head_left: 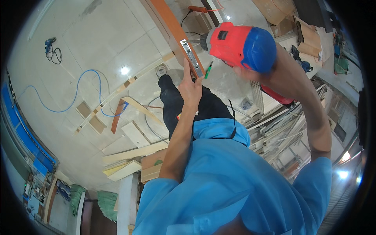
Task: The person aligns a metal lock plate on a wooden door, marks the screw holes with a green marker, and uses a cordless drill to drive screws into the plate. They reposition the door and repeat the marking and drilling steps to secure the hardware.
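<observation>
An orange-brown wooden door [166, 18] runs away from me with its narrow edge facing up. A silver lock plate [190, 55] is set into that edge near its close end. My left hand [190, 91] grips this end, forefinger along one side and thumb at the other. In my right hand [270, 80] is a red and blue power drill [231, 45], wrapped by the fingers at its handle. The drill's grey chuck points left at the lock plate; whether its bit touches the plate I cannot tell. Beside the door end is a green pen-like tool [208, 70].
Left on the tiled floor lie a corded drill [49, 46], a blue hose [78, 88] and a long wooden strip [105, 102]. Wood offcuts [133, 135] and a cardboard box [152, 166] are near my left arm. Stacked metal profiles [282, 133] fill the right side.
</observation>
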`<state>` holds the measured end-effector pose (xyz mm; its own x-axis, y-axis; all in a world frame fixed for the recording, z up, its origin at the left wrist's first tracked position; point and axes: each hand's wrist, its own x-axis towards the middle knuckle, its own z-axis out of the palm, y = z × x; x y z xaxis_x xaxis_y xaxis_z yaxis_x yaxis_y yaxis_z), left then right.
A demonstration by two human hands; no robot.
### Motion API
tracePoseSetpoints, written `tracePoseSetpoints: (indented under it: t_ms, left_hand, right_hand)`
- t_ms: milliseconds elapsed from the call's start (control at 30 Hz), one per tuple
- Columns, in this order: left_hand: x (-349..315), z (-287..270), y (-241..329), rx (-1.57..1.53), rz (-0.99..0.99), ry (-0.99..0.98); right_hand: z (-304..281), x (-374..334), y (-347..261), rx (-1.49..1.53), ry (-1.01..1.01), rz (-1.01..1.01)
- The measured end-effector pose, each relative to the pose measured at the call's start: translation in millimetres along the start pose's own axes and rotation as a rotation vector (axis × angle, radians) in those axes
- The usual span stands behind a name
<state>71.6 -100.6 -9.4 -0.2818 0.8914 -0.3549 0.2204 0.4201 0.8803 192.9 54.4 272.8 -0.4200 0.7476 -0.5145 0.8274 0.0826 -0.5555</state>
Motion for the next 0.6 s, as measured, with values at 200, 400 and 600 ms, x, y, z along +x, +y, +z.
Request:
tracePoseSetpoints:
  t_ms: [200,400,600]
  left_hand:
    - [3.9,-5.2,5.5,-0.036,0.050,0.013]
    - [11.2,-17.3,11.4,0.282,0.280,0.019]
    - [10.6,-4.0,1.4,0.125,0.211,0.000]
  right_hand:
    - [9.9,-4.6,6.2,0.015,0.056,0.013]
    - [18.2,2.8,26.5,-0.032,0.105,-0.218]
    - [17.0,8.8,39.0,-0.113,0.108,-0.344]
